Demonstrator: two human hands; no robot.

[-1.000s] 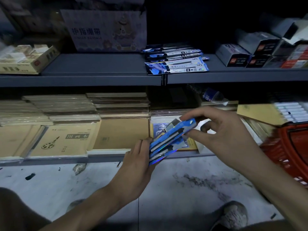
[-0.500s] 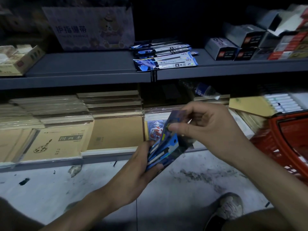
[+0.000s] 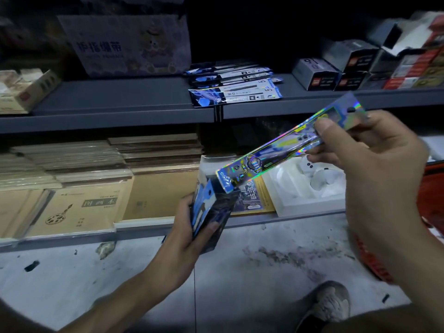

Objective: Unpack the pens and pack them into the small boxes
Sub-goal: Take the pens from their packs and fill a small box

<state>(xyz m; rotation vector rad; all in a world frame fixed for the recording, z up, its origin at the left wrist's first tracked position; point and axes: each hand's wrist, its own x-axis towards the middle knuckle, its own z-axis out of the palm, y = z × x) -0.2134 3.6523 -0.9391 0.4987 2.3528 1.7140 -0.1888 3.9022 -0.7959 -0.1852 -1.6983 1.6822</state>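
My left hand (image 3: 185, 234) grips a small blue-and-black box (image 3: 211, 212) upright, its top open. One long holographic pen pack (image 3: 283, 150) is pinched at its upper end by my right hand (image 3: 367, 155); the pack slants down to the left, and its lower end sits at the box's open top. More pen packs (image 3: 234, 86) lie stacked on the grey upper shelf (image 3: 120, 104).
Grey and red small boxes (image 3: 348, 66) crowd the upper shelf at the right. Stacks of tan notebooks (image 3: 79, 179) fill the lower shelf, with a white moulded tray (image 3: 310, 186) beside them. A red basket (image 3: 432, 188) stands at the right edge. My shoe (image 3: 331, 306) rests on the floor.
My right hand has drawn one holographic pen pack up and to the right, out of the bundle. The left hand has turned the box upright.
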